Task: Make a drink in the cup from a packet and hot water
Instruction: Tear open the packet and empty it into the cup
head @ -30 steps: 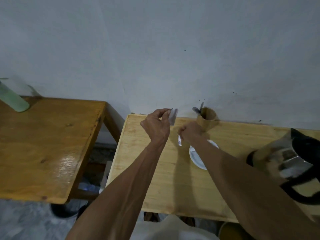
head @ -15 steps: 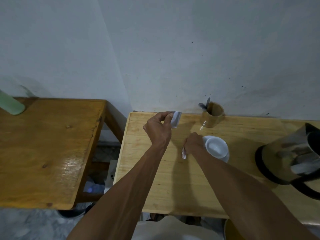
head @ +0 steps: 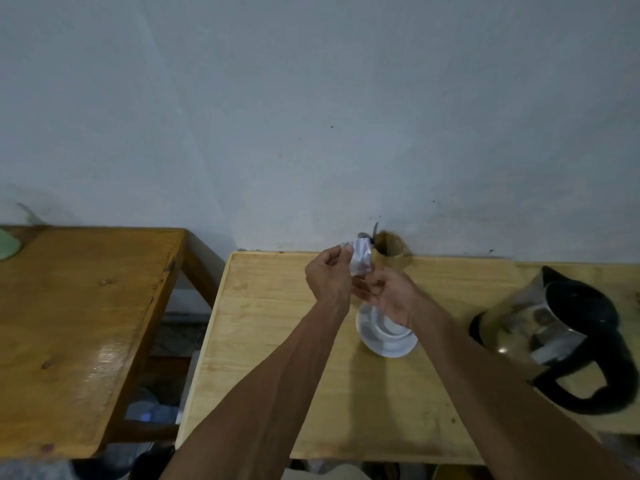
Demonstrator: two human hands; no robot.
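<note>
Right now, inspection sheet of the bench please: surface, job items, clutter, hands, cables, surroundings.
Surface: light wooden table, bare wood showing; a darker wooden table stands beside it on the left.
Job's things: white packet held up above the table; white cup on its saucer, partly hidden by the right hand, contents not visible; kettle with black handle at the right.
Clutter: brown holder with utensils by the wall; green object at the far-left edge, cut off.
Grippers: left hand pinches the packet; right hand is just below it, its grip unclear.
Cables: nothing seen.
Surroundings: plain pale wall; items under the tables, too dim to tell.
</note>
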